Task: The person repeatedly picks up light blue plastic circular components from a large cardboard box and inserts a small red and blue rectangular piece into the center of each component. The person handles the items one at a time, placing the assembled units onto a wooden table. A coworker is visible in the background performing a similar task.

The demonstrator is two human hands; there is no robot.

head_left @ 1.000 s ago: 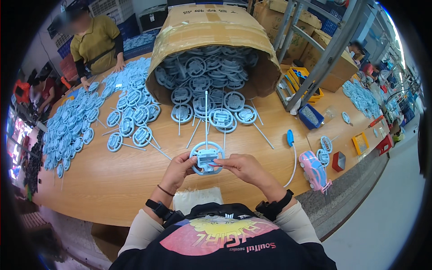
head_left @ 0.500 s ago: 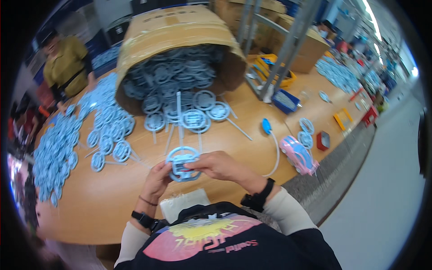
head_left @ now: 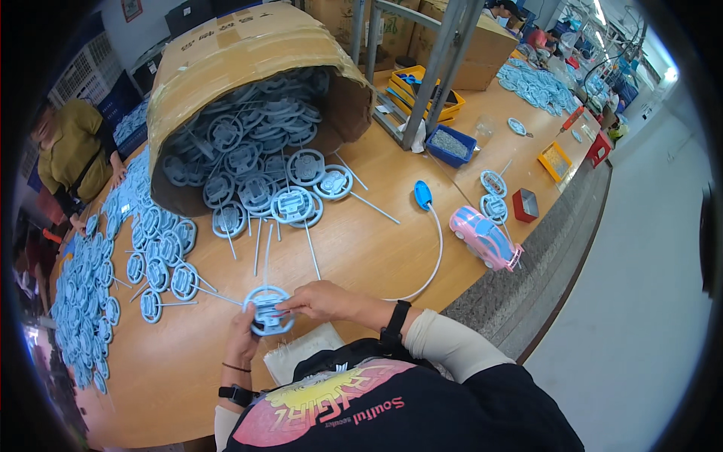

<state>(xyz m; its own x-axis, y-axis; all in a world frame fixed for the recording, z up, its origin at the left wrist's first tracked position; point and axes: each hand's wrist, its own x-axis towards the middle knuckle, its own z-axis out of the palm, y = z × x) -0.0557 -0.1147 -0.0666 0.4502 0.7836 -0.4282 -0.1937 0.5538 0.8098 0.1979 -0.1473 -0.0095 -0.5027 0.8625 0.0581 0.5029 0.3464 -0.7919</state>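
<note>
A light-blue toy steering wheel (head_left: 263, 325) with a long thin rod is held over the near edge of the table, its rod pointing away from me. My left hand (head_left: 240, 337) grips the left side of its rim, fingers closed. Coming in from the right, my right hand (head_left: 320, 301) has its fingers bunched on the hub; whether a small part is pinched there, I cannot make out. Past my hands, more steering wheels (head_left: 291, 205) of the same kind spill from a large cardboard box (head_left: 248, 47) lying on its side.
Piled steering wheels (head_left: 83, 301) cover the table's left side, where another person (head_left: 79, 147) reaches in. To the right lie a pink toy car (head_left: 482, 235), a blue pod with a white cable (head_left: 423, 195), a blue bin (head_left: 450, 148) and a red box (head_left: 525, 205). A metal frame (head_left: 440, 71) stands behind.
My view has shifted, so the table scene sits differently in the picture. The wheel stays in my left hand; my right fingers have moved from its right side onto the hub.
</note>
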